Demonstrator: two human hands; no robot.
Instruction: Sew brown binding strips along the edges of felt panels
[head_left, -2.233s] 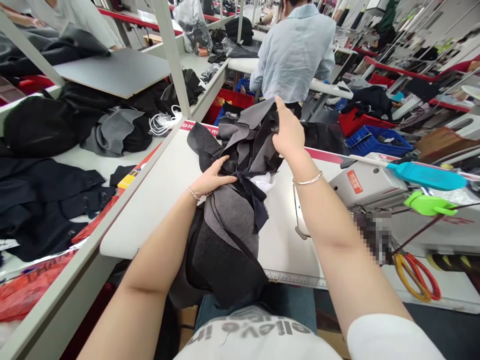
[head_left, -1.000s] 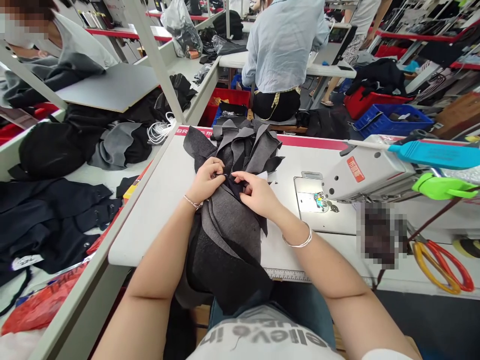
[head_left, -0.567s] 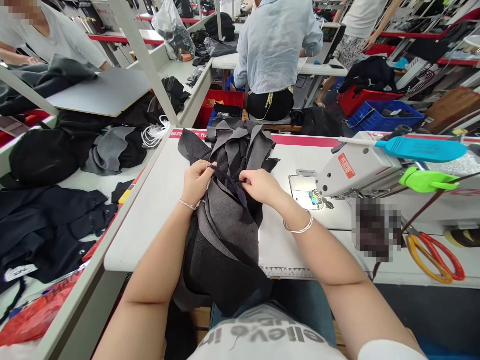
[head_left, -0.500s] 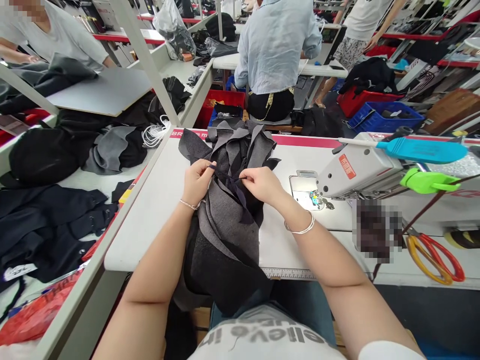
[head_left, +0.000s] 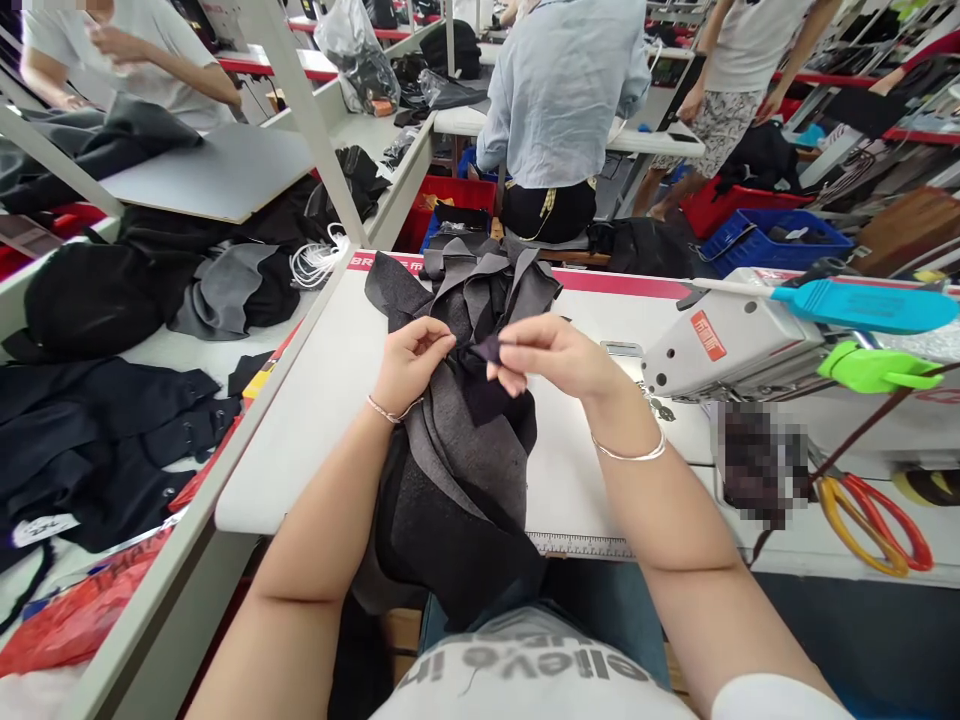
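Observation:
A bundle of grey and black fabric pieces (head_left: 480, 430) lies over the front edge of the white sewing table (head_left: 300, 440) and hangs down onto my lap. My left hand (head_left: 416, 360) is closed in a pinch at the upper left of the bundle, on the edge of the dark fabric there. Just right of it, my right hand (head_left: 551, 355) pinches a small dark navy fabric piece (head_left: 489, 350), raised a little above the bundle. The fingers partly hide this piece.
At the right stands a sewing machine (head_left: 720, 330), with a blue tool (head_left: 862, 303) and a green clip (head_left: 877, 366) at its head. Scissors (head_left: 862, 525) lie at the right front. Dark garments (head_left: 105, 450) fill the left side surface. Other people work beyond the table.
My right hand has lifted and turned, drawing the small dark piece up and slightly right. My left hand stays near the bundle, its pinch tighter. The view has shifted slightly.

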